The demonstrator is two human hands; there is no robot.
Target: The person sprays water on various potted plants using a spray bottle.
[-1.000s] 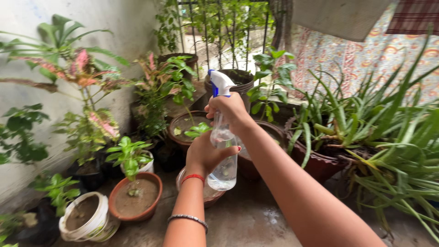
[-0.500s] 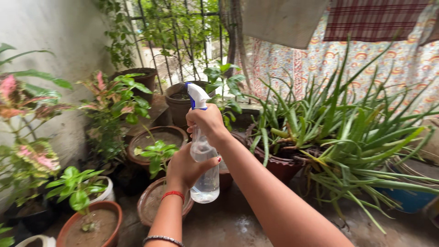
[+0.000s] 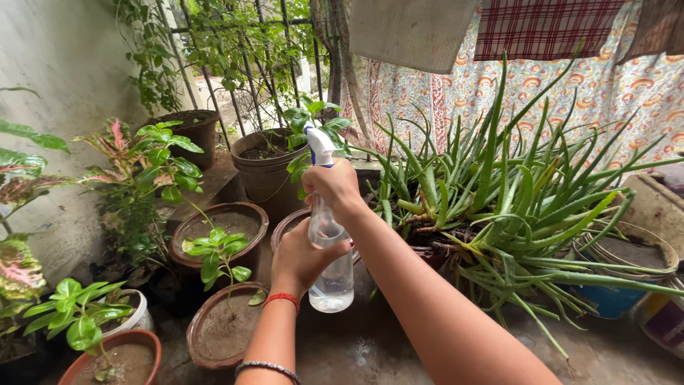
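Hands first: the right hand (image 3: 333, 187) is clenched round the neck of a clear plastic spray bottle with a white and blue trigger head (image 3: 329, 249), and the left hand (image 3: 299, 258) cups the bottle's belly from the 9 o'clock side — so both are grasping it, dead centre of view. The nozzle points up toward 12 o'clock, at the dark round pot of broad green leaves (image 3: 269, 160). To do this bit well, I'd say keep the bottle upright so the tube stays in the little water left, and squeeze in short pulls. A spiky aloe clump in a brown pot (image 3: 499, 192) fills 3 o'clock. Labels: none I can see on the bottle — only a white tub with a purple panel (image 3: 662, 321) down at 4 o'clock.
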